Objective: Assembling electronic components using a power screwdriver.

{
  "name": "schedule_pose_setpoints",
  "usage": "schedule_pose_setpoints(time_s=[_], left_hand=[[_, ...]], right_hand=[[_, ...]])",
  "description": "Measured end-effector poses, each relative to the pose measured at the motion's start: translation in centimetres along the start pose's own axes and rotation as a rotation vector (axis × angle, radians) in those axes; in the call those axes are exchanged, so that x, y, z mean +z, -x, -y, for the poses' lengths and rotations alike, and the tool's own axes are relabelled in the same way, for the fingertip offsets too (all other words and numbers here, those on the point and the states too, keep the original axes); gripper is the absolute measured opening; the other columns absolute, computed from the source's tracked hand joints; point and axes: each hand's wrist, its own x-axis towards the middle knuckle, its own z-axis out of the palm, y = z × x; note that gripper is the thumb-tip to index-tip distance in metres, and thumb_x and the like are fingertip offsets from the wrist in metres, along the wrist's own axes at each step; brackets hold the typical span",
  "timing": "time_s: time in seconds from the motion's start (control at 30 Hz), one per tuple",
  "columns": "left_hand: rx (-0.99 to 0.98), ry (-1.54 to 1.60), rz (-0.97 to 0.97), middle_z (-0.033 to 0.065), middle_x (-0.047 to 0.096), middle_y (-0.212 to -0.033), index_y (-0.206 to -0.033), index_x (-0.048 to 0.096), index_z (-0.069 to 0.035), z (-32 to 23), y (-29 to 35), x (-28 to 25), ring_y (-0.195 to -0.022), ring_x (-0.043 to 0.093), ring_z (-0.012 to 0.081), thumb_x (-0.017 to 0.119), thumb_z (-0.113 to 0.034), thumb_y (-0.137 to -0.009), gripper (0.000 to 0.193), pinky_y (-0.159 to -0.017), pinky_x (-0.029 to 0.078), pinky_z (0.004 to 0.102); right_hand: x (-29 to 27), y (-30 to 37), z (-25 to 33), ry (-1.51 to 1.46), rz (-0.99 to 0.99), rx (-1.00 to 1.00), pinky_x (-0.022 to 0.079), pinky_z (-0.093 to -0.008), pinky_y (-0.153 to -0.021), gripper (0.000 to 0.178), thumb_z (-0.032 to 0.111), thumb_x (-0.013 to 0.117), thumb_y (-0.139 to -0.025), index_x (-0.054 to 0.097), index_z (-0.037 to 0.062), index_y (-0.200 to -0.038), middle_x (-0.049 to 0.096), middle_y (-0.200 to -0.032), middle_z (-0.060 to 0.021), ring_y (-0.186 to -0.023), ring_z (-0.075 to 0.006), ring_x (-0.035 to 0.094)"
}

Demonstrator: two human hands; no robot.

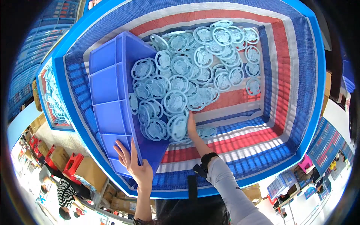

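A purple-blue plastic bin (108,86) lies tipped on its side in the left part of a large blue-rimmed basket (317,75). Pale blue rings with moulded figures inside (175,101) spread from the bin's mouth over the basket's striped lining. My left hand (138,168) holds the bin at its near edge, with spread fingers against the outer wall. Down in the basket, my right hand (192,125) is edge-on against the near right side of the ring pile. Its fingers look stretched out, though partly hidden; I see nothing gripped there.
Another basket of similar pale rings (56,97) stands to the left. Cardboard boxes (90,172) and red stools (73,165) are beyond the near left rim. A person in a striped top (66,191) is at the lower left. Blue crates (283,183) stand at the lower right.
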Motion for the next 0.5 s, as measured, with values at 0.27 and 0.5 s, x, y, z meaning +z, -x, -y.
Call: schedule_pose_setpoints(time_s=[0.27, 0.5], left_hand=[[0.047, 0.037, -0.034, 0.0215, 0.026, -0.144, -0.131, 0.048, -0.009, -0.7, -0.6, -1.9, -0.137, 0.013, 0.0389, 0.045, 0.009, -0.055, 0.078, -0.108, 0.013, 0.0479], [-0.351, 0.717, 0.056, 0.0146, 0.041, -0.136, -0.135, 0.038, -0.001, 2.6, 1.6, 0.4, -0.126, 0.037, 0.0266, 0.042, 0.016, -0.059, 0.078, -0.102, 0.029, 0.0341]], right_hand=[[3.6, 5.7, 5.8, 0.015, -0.136, -0.144, 0.043, -0.0399, -0.076, 0.059, 0.054, 0.051, -0.084, 0.051, -0.0006, -0.104, 0.060, -0.096, -0.0196, -0.090, -0.0329, 0.057], [8.8, 14.3, 13.0, 0.654, 0.119, -0.744, 0.042, -0.0511, -0.084, 0.048, 0.039, 0.062, -0.080, 0.054, 0.0071, -0.114, 0.036, -0.137, -0.0202, -0.111, -0.0417, 0.045]])
